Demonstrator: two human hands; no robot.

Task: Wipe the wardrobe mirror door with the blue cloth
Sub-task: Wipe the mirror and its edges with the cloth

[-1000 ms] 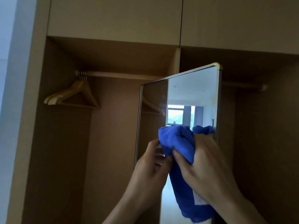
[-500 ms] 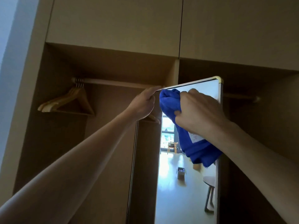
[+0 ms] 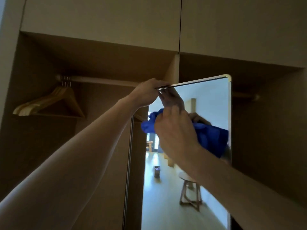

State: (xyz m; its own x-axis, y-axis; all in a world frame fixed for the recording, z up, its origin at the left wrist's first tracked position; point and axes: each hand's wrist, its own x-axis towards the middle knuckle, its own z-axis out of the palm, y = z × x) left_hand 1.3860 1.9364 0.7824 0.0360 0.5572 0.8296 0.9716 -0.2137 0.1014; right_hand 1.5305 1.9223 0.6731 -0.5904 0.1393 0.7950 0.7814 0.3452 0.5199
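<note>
Up at the top edge of the mirror door [image 3: 207, 100], the left hand [image 3: 147, 92] curls its fingers over the frame and holds on. Just below, the right hand [image 3: 174, 131] grips the bunched blue cloth [image 3: 147, 127] against the glass.

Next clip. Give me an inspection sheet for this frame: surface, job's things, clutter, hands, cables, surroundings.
Surface: mirror door, standing at an angle to the wardrobe; the glass reflects a bright room with a stool. Smears cannot be told.
Job's things: blue cloth, bunched against the upper glass.
Clutter: wooden hangers, hanging together on the rail in the left bay.
Grippers: left hand grips the mirror door's top edge; right hand holds the blue cloth on the glass, fingers curled round it.
Cables: nothing seen.
Surroundings: dim open wardrobe bays, with closed upper cabinet doors above.
</note>
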